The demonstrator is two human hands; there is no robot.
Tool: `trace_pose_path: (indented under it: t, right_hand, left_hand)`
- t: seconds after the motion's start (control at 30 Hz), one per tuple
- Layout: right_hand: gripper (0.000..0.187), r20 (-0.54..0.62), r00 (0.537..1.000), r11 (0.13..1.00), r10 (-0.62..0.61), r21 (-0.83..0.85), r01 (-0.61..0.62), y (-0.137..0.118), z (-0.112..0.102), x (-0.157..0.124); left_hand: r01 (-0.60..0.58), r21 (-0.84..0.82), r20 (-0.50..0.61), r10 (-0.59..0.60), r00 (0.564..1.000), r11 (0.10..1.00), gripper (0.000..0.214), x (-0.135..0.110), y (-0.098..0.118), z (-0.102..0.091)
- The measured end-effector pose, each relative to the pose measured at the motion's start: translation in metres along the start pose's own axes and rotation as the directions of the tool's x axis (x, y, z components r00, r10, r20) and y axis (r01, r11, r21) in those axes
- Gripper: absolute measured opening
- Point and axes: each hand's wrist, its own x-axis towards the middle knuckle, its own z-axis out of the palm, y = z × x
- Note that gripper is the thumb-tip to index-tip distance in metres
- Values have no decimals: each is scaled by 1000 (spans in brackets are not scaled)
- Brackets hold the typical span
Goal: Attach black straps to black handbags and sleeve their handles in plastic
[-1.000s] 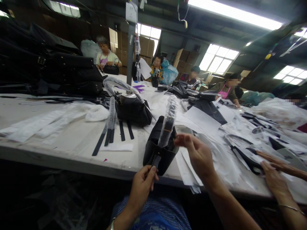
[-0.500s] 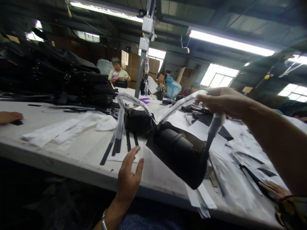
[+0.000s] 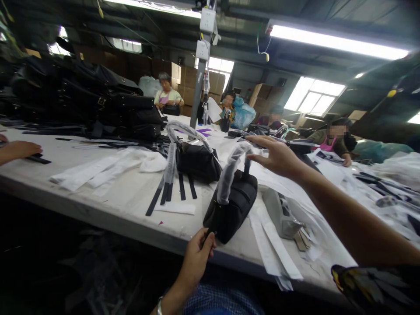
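Note:
A small black handbag (image 3: 241, 199) stands tilted near the table's front edge, its arched handle (image 3: 225, 181) wrapped in clear plastic. My left hand (image 3: 198, 251) is closed on a black part at the bag's near end, thumb on top; whether this is a strap or an edge I cannot tell. My right hand (image 3: 275, 157) is open beside the top of the handle, fingers stretched to the left; whether it touches the plastic is unclear. Just behind, a second black handbag (image 3: 197, 162) with a plastic-wrapped handle sits on the table, black strips (image 3: 166, 192) beside it.
Black bags (image 3: 121, 109) are piled at the back left. White sheets (image 3: 98, 170) lie left. A grey device like a tape dispenser (image 3: 282, 214) and white strips (image 3: 274, 245) are at right. Another person's hand (image 3: 21, 151) rests far left; several people work further back.
The handbag has swung down from the raised handle grip and turned end-on. My left hand has closed on it. My right hand has moved left, its fingers now spread. The view has shifted right.

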Motion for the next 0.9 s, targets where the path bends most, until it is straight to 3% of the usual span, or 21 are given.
trace_pose_path:
  t: [0.07, 0.1, 0.13, 0.17, 0.2, 0.23, 0.27, 0.37, 0.47, 0.53, 0.6, 0.67, 0.7, 0.8, 0.9]
  right_hand:
    - [25, -278, 952, 991, 129, 4, -133, -17, 15, -48]
    - [24, -335, 912, 971, 238, 48, -236, -27, 25, -74]
    - [25, -254, 905, 939, 343, 111, -325, -37, 38, -98]
    - [30, -17, 903, 882, 429, 224, -415, -46, 54, -119]
    - [36, 271, 841, 763, 469, 356, -540, -55, 71, -137]
    - [41, 470, 753, 626, 460, 431, -650, -62, 90, -150]
    - [44, 557, 709, 519, 432, 489, -701, -68, 109, -159]
    - [50, 600, 667, 246, 442, 634, -733, -78, 152, -166]
    - [48, 572, 647, 94, 504, 708, -700, -77, 167, -163]
    - [45, 565, 646, 66, 513, 725, -686, -73, 165, -164]
    - [43, 559, 651, 69, 513, 730, -680, -69, 160, -166]
    - [41, 551, 662, 99, 508, 727, -680, -63, 155, -168]
    - [41, 548, 667, 116, 505, 723, -681, -61, 153, -169]
    - [40, 563, 661, 117, 497, 711, -693, -54, 149, -171]
    - [39, 601, 641, 84, 478, 695, -714, -50, 143, -173]
  left_hand:
    - [32, -87, 15, -31, 999, 996, 35, 2, 2, -4]
    - [39, -107, 24, -36, 999, 993, 34, 3, 4, -6]
    - [47, -118, 34, -43, 998, 992, 34, 3, 7, -6]
    - [57, -120, 44, -52, 998, 991, 34, 3, 10, -7]
    - [65, -114, 53, -59, 997, 991, 34, 2, 13, -6]
    - [67, -100, 69, -61, 996, 993, 35, 0, 16, -6]
    - [63, -79, 91, -56, 994, 995, 35, -2, 18, -5]
    - [23, 31, 197, -28, 980, 999, 37, -6, 24, -10]
    - [-74, 255, 297, -5, 955, 964, 42, 7, 32, -32]
    - [-179, 465, 224, 81, 971, 867, 38, 30, 37, -55]
    - [-235, 717, 97, 240, 966, 657, 26, 62, 37, -78]
    - [-252, 878, 138, 289, 947, 406, 26, 95, 33, -98]
    - [-256, 899, 160, 276, 948, 355, 28, 109, 29, -106]
    - [-263, 910, 198, 221, 955, 319, 21, 138, 20, -119]
    - [-279, 904, 222, 202, 954, 324, 16, 149, 19, -122]
